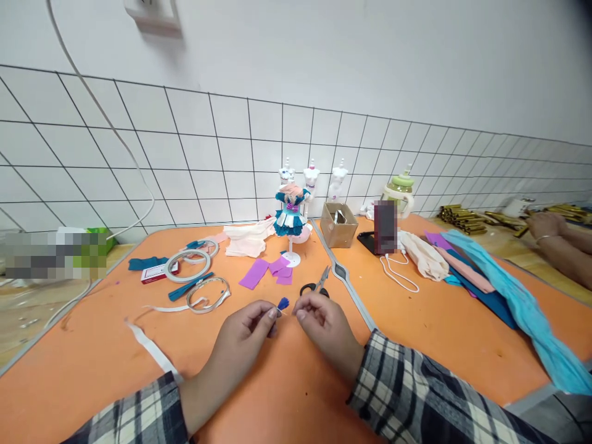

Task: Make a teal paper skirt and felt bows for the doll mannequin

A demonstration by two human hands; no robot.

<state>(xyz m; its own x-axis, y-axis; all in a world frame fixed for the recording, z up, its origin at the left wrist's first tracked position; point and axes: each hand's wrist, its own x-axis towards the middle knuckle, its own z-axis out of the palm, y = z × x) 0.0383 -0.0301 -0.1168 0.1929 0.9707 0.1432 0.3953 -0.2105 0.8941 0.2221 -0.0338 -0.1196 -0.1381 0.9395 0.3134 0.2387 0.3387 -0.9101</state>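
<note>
Between thumb and fingers, my left hand [245, 333] pinches a small dark blue bundle [283, 303] with a thin pale strand at its base. Just right of it, my right hand [326, 320] is closed with thumb and fingertips together; what it pinches, if anything, is too small to make out. Behind my right hand lie black-handled scissors [319, 285], blades pointing away. Purple fabric pieces [254, 273] lie beyond my hands, beside a small doll dress in teal and white [291, 209] on a white stand.
On the orange table [259, 394], tape rings [187, 265] and ribbons lie left. A cardboard box [339, 225], a phone [385, 227] and a green-lidded bottle [400, 188] stand behind. Blue fabric [522, 302] lies right. Another person's arms [562, 243] show at far right.
</note>
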